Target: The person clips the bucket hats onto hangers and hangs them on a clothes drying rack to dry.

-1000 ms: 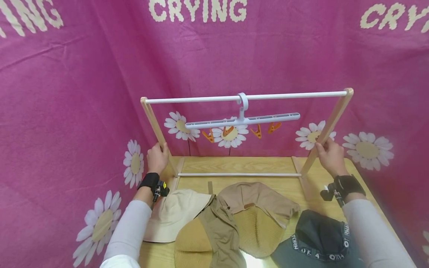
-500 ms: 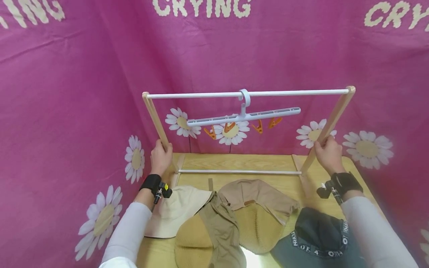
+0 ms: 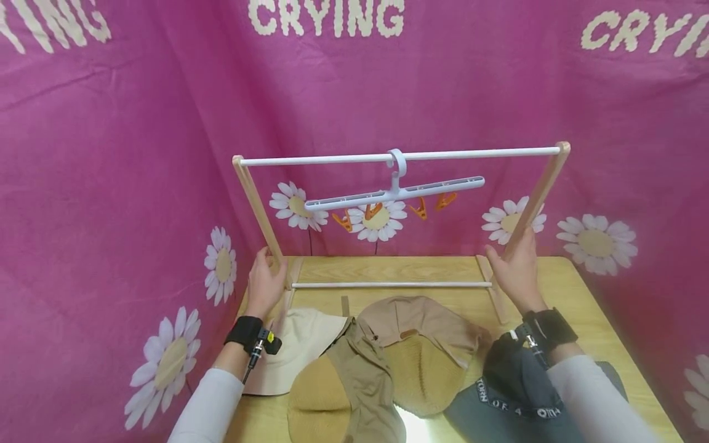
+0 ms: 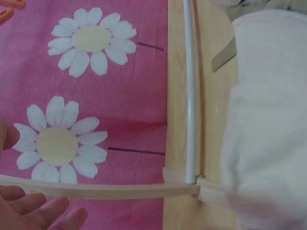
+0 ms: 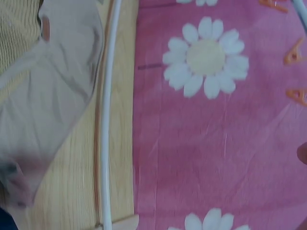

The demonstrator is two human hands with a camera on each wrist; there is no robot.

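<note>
A small rack with a white top rail (image 3: 332, 159) and wooden side posts (image 3: 257, 206) stands on the table. From its rail hangs a white hanger (image 3: 354, 200), tilted up at the right, with several orange clips (image 3: 418, 209) below. My left hand (image 3: 266, 286) is at the left post, thumb apart from its loosely straight fingers (image 4: 45, 211). My right hand (image 3: 517, 271) is beside the right post (image 3: 534, 203), thumb spread away from it; its fingertips are partly hidden. In the right wrist view only a bit of thumb (image 5: 302, 153) shows.
Nearer me on the wooden table (image 3: 598, 320) lie a cream bucket hat (image 3: 304, 344), two brown hats with knitted parts, one olive-brown (image 3: 365, 375) and one lighter (image 3: 410, 317), and a dark lettered hat (image 3: 498, 418) partly under my right arm. Pink daisy cloth (image 3: 443, 111) surrounds the table.
Both hands gripped the posts earlier; now their thumbs have come away and the fingers have loosened. The right hand has shifted slightly left and down. The hanger still hangs on the rail.
</note>
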